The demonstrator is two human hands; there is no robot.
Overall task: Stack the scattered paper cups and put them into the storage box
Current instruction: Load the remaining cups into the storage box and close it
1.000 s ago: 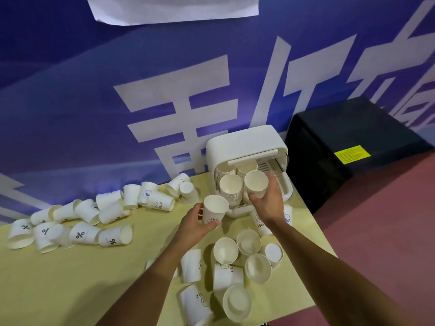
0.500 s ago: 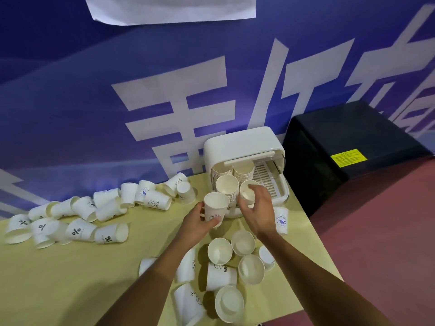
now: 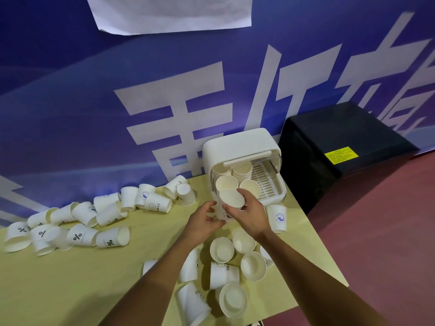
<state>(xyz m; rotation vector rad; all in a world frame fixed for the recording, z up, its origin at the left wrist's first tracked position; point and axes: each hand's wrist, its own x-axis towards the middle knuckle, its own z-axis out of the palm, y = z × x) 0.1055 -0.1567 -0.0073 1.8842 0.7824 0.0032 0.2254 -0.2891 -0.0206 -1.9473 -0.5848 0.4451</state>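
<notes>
We were partway through the putting-away step. Our left hand [image 3: 204, 222] and right hand [image 3: 253, 214] both had their fingers curled round one cup [image 3: 231, 199]. The left wrapped its lower wall and the right closed over its side near the rim. We held the cup just in front of the open storage box [image 3: 237, 147], its mouth tipped towards us. Inside the box, stacks [image 3: 242, 169] stood at the back, with two more open mouths in front of them. The slatted tray [image 3: 263, 177] was bare on its right side. Many loose cups [image 3: 77, 236] lay on the table [image 3: 70, 285], some far to the left and some close beneath our arms. As we judged it, the next move called for lining this cup up over a front stack and dropping it in straight, so that it nested without toppling its neighbours.
</notes>
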